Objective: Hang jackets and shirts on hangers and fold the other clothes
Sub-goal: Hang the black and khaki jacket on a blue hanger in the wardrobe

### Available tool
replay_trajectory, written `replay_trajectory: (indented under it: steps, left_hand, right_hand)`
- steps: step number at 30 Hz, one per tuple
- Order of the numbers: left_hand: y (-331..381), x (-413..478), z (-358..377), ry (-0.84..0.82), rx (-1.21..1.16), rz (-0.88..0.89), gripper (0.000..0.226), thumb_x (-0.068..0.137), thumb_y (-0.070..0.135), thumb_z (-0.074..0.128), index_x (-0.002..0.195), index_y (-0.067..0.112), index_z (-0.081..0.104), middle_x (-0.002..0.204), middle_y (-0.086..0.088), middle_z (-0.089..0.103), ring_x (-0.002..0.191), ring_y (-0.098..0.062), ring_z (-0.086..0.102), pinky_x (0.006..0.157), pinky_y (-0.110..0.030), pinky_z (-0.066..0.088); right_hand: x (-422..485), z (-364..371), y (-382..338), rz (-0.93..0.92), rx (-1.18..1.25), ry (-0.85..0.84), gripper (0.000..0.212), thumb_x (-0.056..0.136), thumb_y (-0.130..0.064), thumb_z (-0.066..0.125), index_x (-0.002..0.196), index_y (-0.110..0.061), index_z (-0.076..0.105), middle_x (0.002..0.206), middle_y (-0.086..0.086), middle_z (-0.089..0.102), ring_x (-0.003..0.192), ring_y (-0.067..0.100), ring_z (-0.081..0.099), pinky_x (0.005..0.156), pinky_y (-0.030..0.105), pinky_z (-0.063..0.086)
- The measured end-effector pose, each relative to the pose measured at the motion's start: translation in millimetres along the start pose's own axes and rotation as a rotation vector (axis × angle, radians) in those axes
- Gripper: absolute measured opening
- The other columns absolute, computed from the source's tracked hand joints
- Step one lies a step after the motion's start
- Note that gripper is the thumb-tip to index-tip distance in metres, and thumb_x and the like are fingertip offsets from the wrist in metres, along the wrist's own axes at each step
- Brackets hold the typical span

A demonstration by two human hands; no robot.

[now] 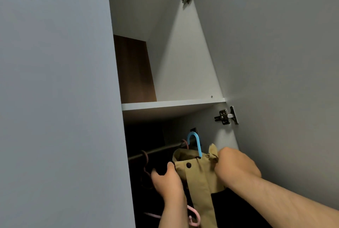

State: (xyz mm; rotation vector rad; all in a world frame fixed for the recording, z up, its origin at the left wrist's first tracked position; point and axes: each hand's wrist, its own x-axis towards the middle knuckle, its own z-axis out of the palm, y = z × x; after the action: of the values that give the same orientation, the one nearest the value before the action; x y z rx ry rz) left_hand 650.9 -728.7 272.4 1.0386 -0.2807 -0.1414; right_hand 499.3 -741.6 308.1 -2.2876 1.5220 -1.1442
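A tan jacket (200, 174) with a dark snap button hangs on a blue hanger (195, 142), whose hook is over the dark closet rail (157, 151). My right hand (236, 165) grips the jacket's collar at its right side. My left hand (167, 180) holds the jacket's left shoulder, thumb on the fabric edge. Pink hangers (145, 161) hang on the rail to the left, and another pink hanger (194, 216) shows low down behind my left forearm.
I look up into an open wardrobe. A white shelf (172, 103) runs above the rail, with a brown back panel (134, 69) over it. The open grey door with hinges (226, 116) is on the right, and a closed grey door (60, 99) on the left.
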Motion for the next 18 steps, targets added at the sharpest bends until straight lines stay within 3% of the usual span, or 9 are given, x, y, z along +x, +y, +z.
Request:
replay_trajectory:
  steps: [6,10,14,15,18]
  left_hand:
    - [-14,41,30,0.015,-0.481,-0.339,0.055,0.085,0.034,0.068,0.133,0.016,0.048,0.121,-0.012,0.062,0.107,-0.035,0.062,0.096,-0.051,0.050]
    - [-36,67,55,-0.011,-0.587,-0.336,0.074,0.061,0.060,0.075,0.124,0.025,0.058,0.118,-0.003,0.067,0.104,-0.030,0.064,0.095,-0.049,0.050]
    - [-49,96,71,0.058,-0.613,-0.288,0.099,0.043,0.085,0.070,0.127,0.036,0.055,0.128,0.007,0.061,0.116,-0.022,0.058,0.104,-0.045,0.043]
    - [-44,96,74,0.039,-0.639,-0.266,0.093,0.049,0.084,0.069,0.127,0.035,0.055,0.129,0.005,0.060,0.117,-0.023,0.058,0.105,-0.045,0.043]
    - [-26,94,77,-0.040,-0.638,-0.229,0.048,0.077,0.058,0.069,0.114,0.029,0.062,0.121,-0.001,0.064,0.109,-0.025,0.061,0.102,-0.047,0.046]
  right_hand:
    - [27,17,-11,-0.085,-0.033,0.003,0.013,0.090,-0.019,0.048,0.083,-0.024,0.058,0.076,-0.006,0.053,0.062,0.012,0.047,0.055,0.025,0.039]
    - [50,22,-16,-0.124,-0.063,0.030,0.010,0.090,-0.023,0.050,0.087,-0.023,0.060,0.074,-0.007,0.050,0.066,0.017,0.049,0.060,0.026,0.039]
    - [66,29,-20,-0.147,-0.050,0.050,0.009,0.088,-0.023,0.051,0.085,-0.022,0.060,0.072,-0.007,0.048,0.069,0.020,0.050,0.060,0.026,0.038]
    - [68,33,-21,-0.150,-0.040,0.055,0.008,0.088,-0.022,0.052,0.083,-0.022,0.059,0.071,-0.007,0.047,0.071,0.022,0.050,0.061,0.026,0.039]
    - [77,44,-22,-0.154,-0.022,0.060,0.009,0.086,-0.021,0.052,0.077,-0.021,0.054,0.070,-0.008,0.047,0.071,0.023,0.050,0.063,0.026,0.040]
